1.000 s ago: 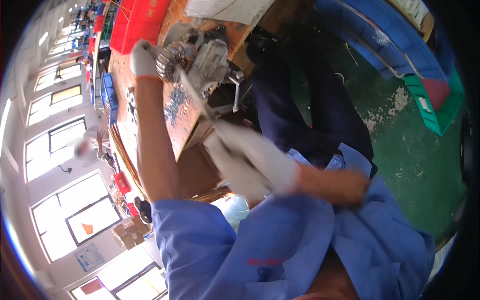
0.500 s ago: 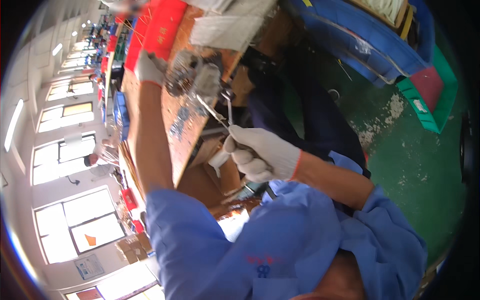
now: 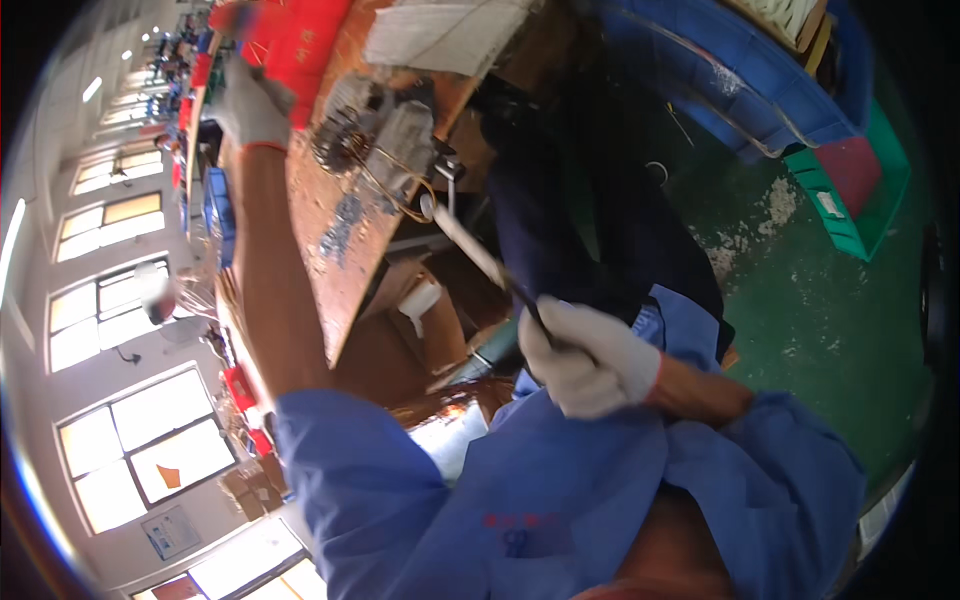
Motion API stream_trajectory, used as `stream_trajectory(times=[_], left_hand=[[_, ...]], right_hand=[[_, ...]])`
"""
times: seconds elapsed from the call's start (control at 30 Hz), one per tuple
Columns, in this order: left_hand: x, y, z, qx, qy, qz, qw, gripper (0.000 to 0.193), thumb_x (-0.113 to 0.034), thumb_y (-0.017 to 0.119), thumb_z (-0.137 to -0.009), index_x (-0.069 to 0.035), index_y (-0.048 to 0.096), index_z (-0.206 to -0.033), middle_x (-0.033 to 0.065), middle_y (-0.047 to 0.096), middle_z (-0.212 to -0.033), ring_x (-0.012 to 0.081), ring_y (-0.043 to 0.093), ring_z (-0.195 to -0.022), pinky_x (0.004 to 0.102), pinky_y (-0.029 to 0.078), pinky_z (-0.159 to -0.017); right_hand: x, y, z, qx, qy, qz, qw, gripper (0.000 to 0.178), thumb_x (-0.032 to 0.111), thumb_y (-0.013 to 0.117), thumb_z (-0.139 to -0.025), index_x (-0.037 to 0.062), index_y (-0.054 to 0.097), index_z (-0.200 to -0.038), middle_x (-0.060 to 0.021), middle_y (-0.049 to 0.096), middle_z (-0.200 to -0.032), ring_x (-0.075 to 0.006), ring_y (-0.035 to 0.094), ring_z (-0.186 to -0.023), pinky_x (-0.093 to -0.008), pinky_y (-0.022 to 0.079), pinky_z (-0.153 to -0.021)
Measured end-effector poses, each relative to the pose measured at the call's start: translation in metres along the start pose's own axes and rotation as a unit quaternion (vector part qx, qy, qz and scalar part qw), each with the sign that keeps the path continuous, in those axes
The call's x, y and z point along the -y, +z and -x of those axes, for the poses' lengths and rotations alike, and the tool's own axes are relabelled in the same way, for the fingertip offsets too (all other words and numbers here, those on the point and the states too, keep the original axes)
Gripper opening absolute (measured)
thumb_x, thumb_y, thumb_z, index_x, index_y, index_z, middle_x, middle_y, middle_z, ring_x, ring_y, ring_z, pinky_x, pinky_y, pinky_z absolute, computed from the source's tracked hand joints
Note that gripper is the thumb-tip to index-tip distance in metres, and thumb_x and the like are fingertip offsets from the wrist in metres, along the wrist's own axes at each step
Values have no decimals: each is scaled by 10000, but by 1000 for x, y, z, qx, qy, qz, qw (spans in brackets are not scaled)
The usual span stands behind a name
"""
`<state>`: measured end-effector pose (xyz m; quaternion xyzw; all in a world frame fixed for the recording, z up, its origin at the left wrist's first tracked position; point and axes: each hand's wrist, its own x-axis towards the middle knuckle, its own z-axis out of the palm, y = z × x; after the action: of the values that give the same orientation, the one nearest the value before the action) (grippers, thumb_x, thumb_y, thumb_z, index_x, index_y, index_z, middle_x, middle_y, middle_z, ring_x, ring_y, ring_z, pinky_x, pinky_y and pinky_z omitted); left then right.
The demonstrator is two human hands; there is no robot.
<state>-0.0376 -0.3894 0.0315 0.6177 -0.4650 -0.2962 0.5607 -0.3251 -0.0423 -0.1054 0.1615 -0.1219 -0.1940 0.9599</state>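
Observation:
My right hand [image 3: 590, 362], in a white knit glove, is closed with its fingers curled round a thin dark strand. A pale narrow sleeve [image 3: 468, 242] stretches from that strand up toward the bench. At its far end it meets thin yellowish wires [image 3: 405, 198] that run to a round metal part with copper windings [image 3: 340, 142], possibly a motor stator. A grey blocky piece [image 3: 405, 140] sits beside the windings. My left hand [image 3: 255, 105], also gloved, reaches to the far left bench edge beside a red cloth or bag [image 3: 305, 45]; its fingertips are blurred.
The wooden bench [image 3: 310, 230] bears grey scraps [image 3: 345, 225] and a white sheet [image 3: 440, 35]. Below it stands an open cardboard box [image 3: 440, 325]. A blue crate [image 3: 690, 75] and a green bin [image 3: 860, 215] are at right, with pale debris [image 3: 745, 225] on the floor.
My right hand has moved down and right, away from the bench, and the pale sleeve now stretches out from it. My left hand has shifted up and left, away from the windings.

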Motion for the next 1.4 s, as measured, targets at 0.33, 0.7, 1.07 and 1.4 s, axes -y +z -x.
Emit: stream_trajectory(times=[0.33,0.7,1.07,1.4], left_hand=[[-28,-17,190,450,536,-443,561,333,-130,809,-780,-62,716,-1092,76,628,-923,285,668,-921,411,548,-878],[-29,33,273,536,452,-452,551,189,-217,804,-825,-91,663,-816,43,500,-635,245,582,-549,374,497,-507],[-46,176,33,191,257,-376,870,349,-282,585,-923,1,750,-802,114,632,-609,204,574,-532,387,444,-544],[-42,168,64,323,93,-420,843,377,-268,512,-1002,39,729,-989,72,537,-638,203,511,-534,380,427,-509]], right_hand=[[-14,7,81,-40,29,48,998,469,478,335,-1155,126,641,-1111,46,420,-628,-22,315,-385,-213,291,-306],[-9,-28,140,-88,11,-19,996,478,470,331,-1158,101,627,-1093,37,418,-626,-42,318,-380,-233,302,-312],[21,-61,136,-78,-103,-116,985,483,424,305,-1170,67,630,-1168,12,430,-637,-32,252,-378,-214,248,-291],[93,-32,-36,-303,-228,338,862,138,171,639,-1056,34,649,-1048,39,467,-630,-56,388,-430,-251,288,-385]])
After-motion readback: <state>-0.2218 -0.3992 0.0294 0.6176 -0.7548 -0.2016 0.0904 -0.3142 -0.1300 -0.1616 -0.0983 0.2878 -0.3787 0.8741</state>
